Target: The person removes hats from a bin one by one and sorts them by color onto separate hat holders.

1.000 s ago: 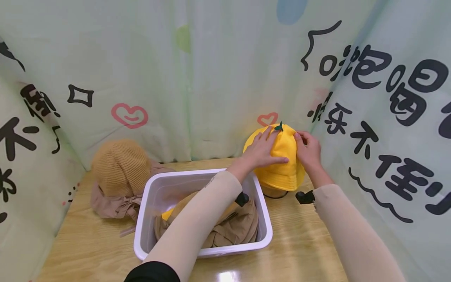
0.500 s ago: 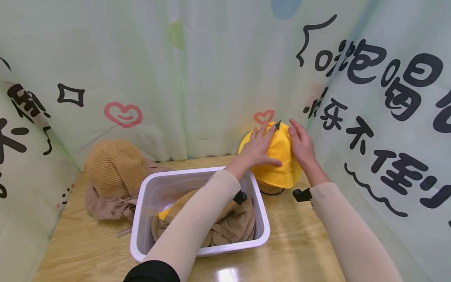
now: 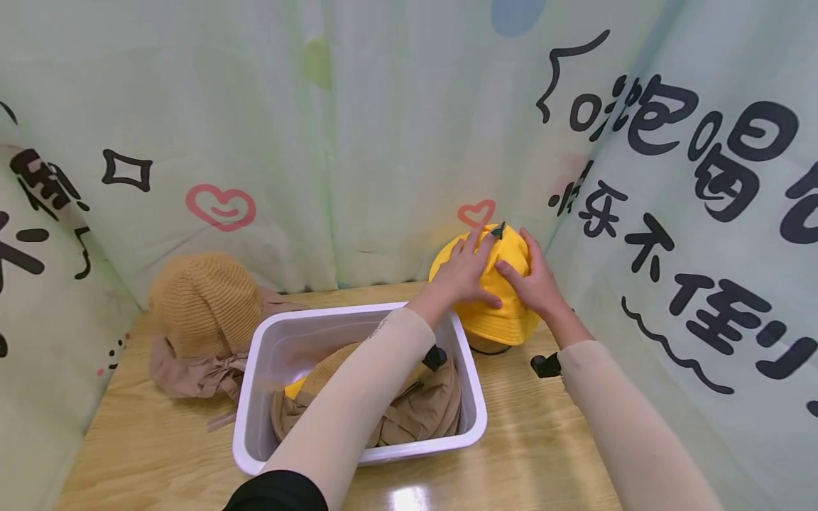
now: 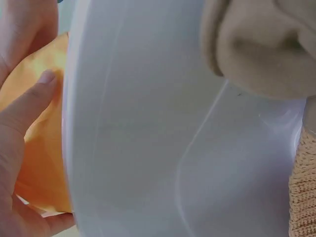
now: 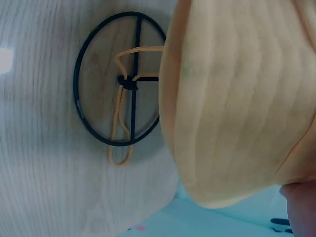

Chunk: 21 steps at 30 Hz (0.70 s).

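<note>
A yellow bucket hat (image 3: pixel 501 323) with a green leaf on its crown sits on a stand at the back right. In the right wrist view, the stand's black ring base (image 5: pixel 77 81) shows below the ribbed brim, and a yellow cord (image 5: pixel 118 113) hangs from the hat. My left hand (image 3: pixel 456 278) lies spread on the hat's left side, its thumb across the front; part of it also appears in the left wrist view. My right hand (image 3: pixel 540 284) rests on the right side with extended fingers and its thumb on the front. The hat's far side is hidden.
A white plastic tub (image 3: pixel 476 404) stands in front of the hat, holding brown hats (image 3: pixel 418 415) and a bit of yellow cloth (image 3: pixel 294 387). On the left is a tan knitted hat (image 3: pixel 207 305) with a mauve tied brim (image 3: pixel 192 369). A printed curtain (image 3: pixel 383 142) closes off the back.
My right hand has gone from pinching the hat's right edge to lying along its side, thumb now on the front. The left hand stays on the hat. The view has shifted slightly.
</note>
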Tool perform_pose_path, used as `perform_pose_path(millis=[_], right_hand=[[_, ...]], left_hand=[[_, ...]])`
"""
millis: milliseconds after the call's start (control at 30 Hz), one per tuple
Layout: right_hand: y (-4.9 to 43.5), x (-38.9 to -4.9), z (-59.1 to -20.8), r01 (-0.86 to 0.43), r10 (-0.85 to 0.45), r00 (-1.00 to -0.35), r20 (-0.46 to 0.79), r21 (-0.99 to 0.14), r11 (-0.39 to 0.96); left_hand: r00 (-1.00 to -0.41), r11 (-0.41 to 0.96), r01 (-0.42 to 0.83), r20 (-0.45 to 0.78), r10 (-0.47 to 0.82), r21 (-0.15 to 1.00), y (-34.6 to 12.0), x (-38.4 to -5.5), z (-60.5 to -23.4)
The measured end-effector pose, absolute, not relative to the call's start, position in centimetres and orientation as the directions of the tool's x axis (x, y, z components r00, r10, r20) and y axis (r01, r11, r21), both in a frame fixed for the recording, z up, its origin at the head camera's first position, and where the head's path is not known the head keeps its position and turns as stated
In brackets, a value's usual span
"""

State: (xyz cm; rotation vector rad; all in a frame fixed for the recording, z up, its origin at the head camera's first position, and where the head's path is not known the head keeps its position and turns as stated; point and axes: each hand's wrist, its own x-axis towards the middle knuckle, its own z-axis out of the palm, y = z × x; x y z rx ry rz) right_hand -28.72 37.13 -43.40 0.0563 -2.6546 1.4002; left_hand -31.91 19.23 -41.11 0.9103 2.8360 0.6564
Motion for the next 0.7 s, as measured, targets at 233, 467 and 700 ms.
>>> perform_pose_path(millis=[233,467,700], right_hand=[[36.3,-28.3,-44.4,-0.073,0.096,-0.984,0.153,-0.825,0.561],[36.3,-28.6,-45.6,-0.077,0.115,-0.977,0.178,-0.801,0.594],[36.7,-28.1,-44.8,-0.066,0.042,-0.991,0.124,-0.754,0.654]], left_hand=[[-0.807,0.721,0.532,0.009,0.59,0.445,19.0,-31.6,-40.9],[-0.823,0.744,0.503,-0.018,0.567,0.441,18.6,-31.7,-41.2],[-0.797,0.716,0.516,-0.044,0.603,0.47,17.7,-31.3,-41.1]])
